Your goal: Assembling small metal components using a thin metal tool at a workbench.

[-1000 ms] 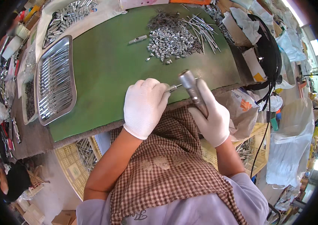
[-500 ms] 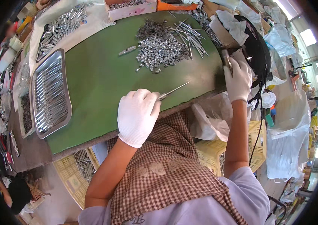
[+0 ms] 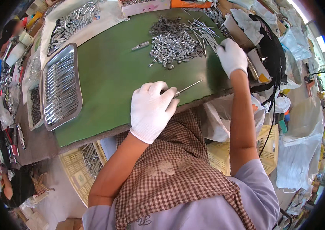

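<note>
My left hand (image 3: 151, 109), in a white knit glove, is closed on a thin metal rod (image 3: 191, 85) near the front edge of a green work surface (image 3: 105, 69). The rod's bare end points to the far right; its other end is hidden by the fingers. At the right end of a loose pile of similar rods (image 3: 204, 32) is my gloved right hand (image 3: 232, 57). Its fingertips reach down at the rods, and whether they grip one is hidden. A cylindrical metal tool (image 3: 253, 69) lies just right of that hand.
Small silver metal pieces (image 3: 174, 48) are heaped beside dark thin parts (image 3: 164, 27). One metal cylinder (image 3: 140, 46) lies apart. On the left stands a steel tray (image 3: 79, 90) of finished-looking rods. A black mesh item (image 3: 275, 57) with cords hangs at right; yellow crates (image 3: 72, 165) are below.
My right hand has let go of the metal tool at the right and moved away and left to the rod pile. My left hand still holds its rod, turned slightly.
</note>
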A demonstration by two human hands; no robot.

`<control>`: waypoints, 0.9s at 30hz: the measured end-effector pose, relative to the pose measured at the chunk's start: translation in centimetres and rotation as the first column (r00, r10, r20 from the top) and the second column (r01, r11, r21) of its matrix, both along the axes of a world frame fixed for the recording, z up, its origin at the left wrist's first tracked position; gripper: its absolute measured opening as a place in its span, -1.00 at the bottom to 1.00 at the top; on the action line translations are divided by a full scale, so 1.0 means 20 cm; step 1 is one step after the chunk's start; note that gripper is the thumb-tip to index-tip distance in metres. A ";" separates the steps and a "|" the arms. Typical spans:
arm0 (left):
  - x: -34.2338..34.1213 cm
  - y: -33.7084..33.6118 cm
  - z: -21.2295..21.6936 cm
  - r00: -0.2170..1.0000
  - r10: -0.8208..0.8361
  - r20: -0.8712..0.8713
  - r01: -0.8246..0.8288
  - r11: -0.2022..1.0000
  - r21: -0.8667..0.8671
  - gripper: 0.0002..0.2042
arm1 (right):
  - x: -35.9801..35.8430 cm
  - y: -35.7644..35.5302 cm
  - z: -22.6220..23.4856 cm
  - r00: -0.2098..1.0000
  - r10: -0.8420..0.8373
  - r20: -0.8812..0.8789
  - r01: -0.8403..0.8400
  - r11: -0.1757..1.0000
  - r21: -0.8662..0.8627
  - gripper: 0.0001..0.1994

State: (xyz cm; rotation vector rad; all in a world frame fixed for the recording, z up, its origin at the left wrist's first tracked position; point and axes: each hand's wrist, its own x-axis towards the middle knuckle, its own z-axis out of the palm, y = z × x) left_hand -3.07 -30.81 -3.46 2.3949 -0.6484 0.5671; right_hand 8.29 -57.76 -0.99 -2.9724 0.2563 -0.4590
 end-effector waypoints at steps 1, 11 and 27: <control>0.00 -0.01 0.01 1.000 -0.005 -0.001 0.005 1.000 0.003 -0.82 | -0.06 0.02 0.05 0.997 -0.037 0.060 0.030 0.993 0.117 -0.70; 0.04 0.07 0.04 0.996 0.010 0.085 -0.008 1.000 -0.019 -0.89 | -0.32 0.26 0.13 0.901 0.434 -0.009 -0.429 0.893 0.135 -0.83; 0.06 1.58 0.20 0.876 0.454 -0.165 -0.377 0.856 0.354 -0.85 | -0.44 0.39 -0.25 0.815 0.398 0.422 -0.467 0.882 0.070 -0.94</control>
